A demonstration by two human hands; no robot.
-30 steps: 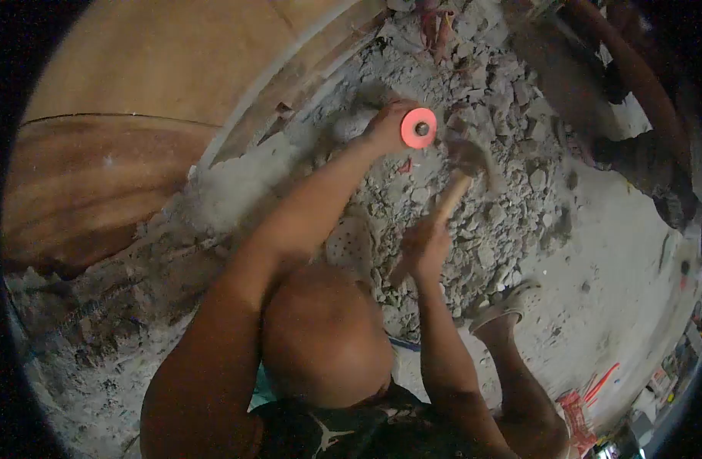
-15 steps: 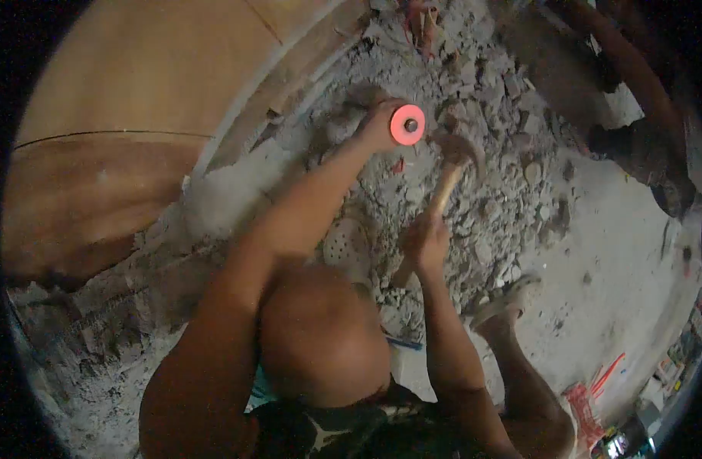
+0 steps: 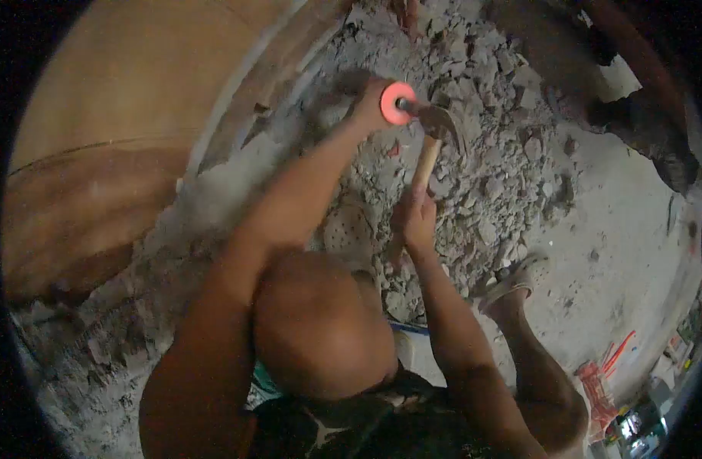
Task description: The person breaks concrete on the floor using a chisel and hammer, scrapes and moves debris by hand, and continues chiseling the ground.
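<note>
My left hand is closed around a chisel with a round pinkish-red guard; the guard faces me and hides most of the shaft below. In my right hand is a hammer, gripped along its wooden handle. The dark hammer head is right at the chisel's struck end, and they appear to touch. Grey rubble lies under and around both hands.
Brown wooden panelling stands at the upper left, beside broken masonry. My feet wear perforated clogs among the debris. A red mesh bag lies at the lower right. A large dark shape, unclear, is at the upper right.
The hammer has moved left and up, from beside the chisel to its end. Both hands keep their grip. The whole view has shifted slightly.
</note>
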